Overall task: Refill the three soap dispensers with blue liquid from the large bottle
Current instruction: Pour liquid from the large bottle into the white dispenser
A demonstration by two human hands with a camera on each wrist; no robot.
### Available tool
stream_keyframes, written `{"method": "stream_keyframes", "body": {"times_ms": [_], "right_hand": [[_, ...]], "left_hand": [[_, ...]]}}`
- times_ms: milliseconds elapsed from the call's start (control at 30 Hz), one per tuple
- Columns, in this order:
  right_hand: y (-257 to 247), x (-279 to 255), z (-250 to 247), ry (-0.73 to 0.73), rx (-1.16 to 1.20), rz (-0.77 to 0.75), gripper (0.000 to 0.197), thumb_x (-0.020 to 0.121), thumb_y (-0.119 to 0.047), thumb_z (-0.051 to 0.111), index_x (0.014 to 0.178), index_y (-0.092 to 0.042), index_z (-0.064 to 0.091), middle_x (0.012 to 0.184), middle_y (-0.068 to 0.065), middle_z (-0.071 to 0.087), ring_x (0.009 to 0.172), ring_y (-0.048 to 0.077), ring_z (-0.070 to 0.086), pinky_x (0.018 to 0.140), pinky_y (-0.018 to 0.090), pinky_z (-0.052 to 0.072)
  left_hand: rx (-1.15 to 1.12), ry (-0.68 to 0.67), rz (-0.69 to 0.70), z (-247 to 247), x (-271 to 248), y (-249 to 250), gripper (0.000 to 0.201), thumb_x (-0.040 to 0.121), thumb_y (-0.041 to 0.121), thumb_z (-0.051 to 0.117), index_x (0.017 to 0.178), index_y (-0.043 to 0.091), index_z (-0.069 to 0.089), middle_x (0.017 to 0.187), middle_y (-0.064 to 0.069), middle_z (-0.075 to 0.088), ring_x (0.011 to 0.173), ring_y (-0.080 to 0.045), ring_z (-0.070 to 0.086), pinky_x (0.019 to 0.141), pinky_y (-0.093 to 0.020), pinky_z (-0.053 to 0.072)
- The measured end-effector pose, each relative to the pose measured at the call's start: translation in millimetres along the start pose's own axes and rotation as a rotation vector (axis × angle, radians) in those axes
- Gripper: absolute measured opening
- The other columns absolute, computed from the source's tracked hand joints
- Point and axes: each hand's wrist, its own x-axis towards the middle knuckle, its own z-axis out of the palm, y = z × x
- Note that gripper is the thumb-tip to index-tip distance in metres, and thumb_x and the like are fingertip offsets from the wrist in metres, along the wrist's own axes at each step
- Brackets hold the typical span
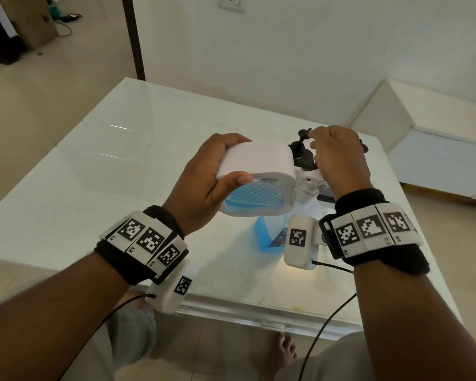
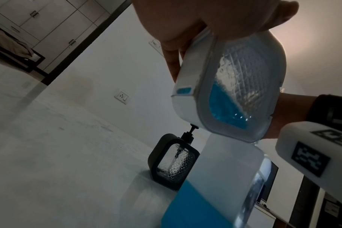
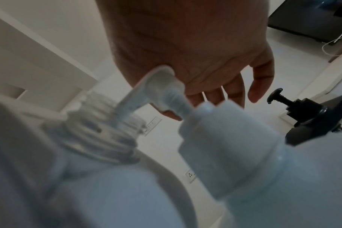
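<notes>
**White dispenser tipped on its side, pump half out**

While the left hand (image 1: 204, 174) grips the white dispenser (image 1: 256, 177) tilted on its side above the bench (image 1: 94, 171), the right hand (image 1: 338, 158) holds the white pump (image 3: 158, 88) at the dispenser's open neck (image 3: 100, 132). The left grip is wrapped around the dispenser's base end, thumb on the near edge and fingers over the far one. Through the patterned clear window, blue liquid (image 2: 223, 104) sits pooled in the lower part, filling it only partway.

The right grip is closed on the pump head, with the pump's tube running down into the threaded neck; the little finger stands loose, away from the others. The pump collar looks lifted off the threads, though the right wrist view is blurred there.

Directly below both grips stands the large bottle (image 2: 211, 192) on the bench, capped, its lower part blue and its upper part pale. Just beyond the left grip, close beside the bottle, stands a black dispenser (image 2: 172, 162) upright with its pump on, its window mostly clear. Past the right grip's fingers, a second black pump (image 3: 279, 97) shows, its body mostly hidden.
</notes>
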Motion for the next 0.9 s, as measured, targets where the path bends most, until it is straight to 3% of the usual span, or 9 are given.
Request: {"method": "stream_keyframes", "body": {"times_ms": [133, 200, 300, 400, 500, 667, 767, 900], "right_hand": [[0, 0, -4, 0.028, 0.029, -0.002, 0.036, 0.083, -0.039, 0.041, 0.095, -0.019, 0.068, 0.086, -0.006, 0.069, 0.085, 0.02, 0.065, 0.092, 0.05, 0.05], [0, 1, -5, 0.045, 0.0, -0.005, 0.031, 0.086, -0.037, 0.043, 0.096, -0.021, 0.068, 0.09, -0.008, 0.07, 0.087, 0.021, 0.066, 0.087, 0.044, 0.051], [1, 4, -6, 0.064, -0.079, -0.012, 0.029, 0.089, -0.036, 0.044, 0.102, -0.024, 0.067, 0.096, -0.008, 0.07, 0.089, 0.02, 0.065, 0.077, 0.032, 0.041], [0, 5, -5, 0.032, -0.103, -0.006, 0.03, 0.089, -0.038, 0.044, 0.102, -0.023, 0.066, 0.098, -0.009, 0.07, 0.092, 0.019, 0.064, 0.09, 0.038, 0.045], [0, 5, -2, -0.001, -0.163, -0.005, 0.032, 0.091, -0.038, 0.042, 0.108, -0.023, 0.065, 0.106, -0.008, 0.069, 0.101, 0.02, 0.062, 0.099, 0.042, 0.042], [1, 2, 2, 0.096, -0.302, -0.074, 0.029, 0.094, -0.038, 0.042, 0.11, -0.026, 0.062, 0.1, -0.008, 0.062, 0.089, 0.019, 0.05, 0.096, 0.039, 0.035], [4, 0, 5, 0.037, -0.291, -0.06, 0.03, 0.094, -0.038, 0.04, 0.112, -0.028, 0.062, 0.111, -0.007, 0.066, 0.092, 0.019, 0.051, 0.092, 0.039, 0.032], [5, 0, 7, 0.02, -0.268, -0.038, 0.03, 0.093, -0.036, 0.04, 0.112, -0.029, 0.062, 0.116, -0.005, 0.066, 0.102, 0.022, 0.057, 0.102, 0.044, 0.036]], "left_hand": [[-0.007, -0.002, -0.004, 0, 0, 1, 0.071, 0.087, 0.073, 0.034, 0.127, 0.015, 0.044, 0.116, 0.013, 0.049, 0.107, 0.005, 0.048, 0.09, -0.009, 0.038], [-0.015, -0.001, -0.007, 0, 0, 2, 0.075, 0.086, 0.073, 0.034, 0.127, 0.012, 0.045, 0.116, 0.013, 0.049, 0.107, 0.005, 0.048, 0.089, -0.009, 0.039], [-0.017, 0.0, -0.006, 1, 0, 3, 0.076, 0.086, 0.073, 0.033, 0.127, 0.01, 0.045, 0.116, 0.015, 0.048, 0.107, 0.006, 0.048, 0.088, -0.007, 0.039], [-0.017, -0.002, -0.009, 2, 0, 3, 0.08, 0.086, 0.074, 0.033, 0.128, 0.007, 0.045, 0.116, 0.018, 0.046, 0.106, 0.007, 0.048, 0.087, -0.007, 0.039], [-0.017, -0.004, -0.014, 1, -1, 3, 0.081, 0.085, 0.074, 0.033, 0.128, 0.007, 0.045, 0.116, 0.018, 0.046, 0.106, 0.007, 0.048, 0.087, -0.007, 0.039], [-0.011, -0.008, -0.013, 0, -1, 3, 0.075, 0.087, 0.072, 0.034, 0.128, 0.01, 0.045, 0.116, 0.01, 0.049, 0.107, 0.004, 0.049, 0.088, -0.009, 0.04], [-0.005, -0.012, -0.016, 0, -2, 3, 0.079, 0.086, 0.073, 0.034, 0.128, 0.007, 0.046, 0.117, 0.004, 0.05, 0.107, 0.003, 0.049, 0.089, -0.009, 0.04], [-0.002, -0.016, -0.023, 1, -2, 3, 0.081, 0.085, 0.074, 0.034, 0.129, 0.007, 0.045, 0.118, 0.004, 0.05, 0.107, 0.003, 0.049, 0.087, -0.009, 0.041]]}}
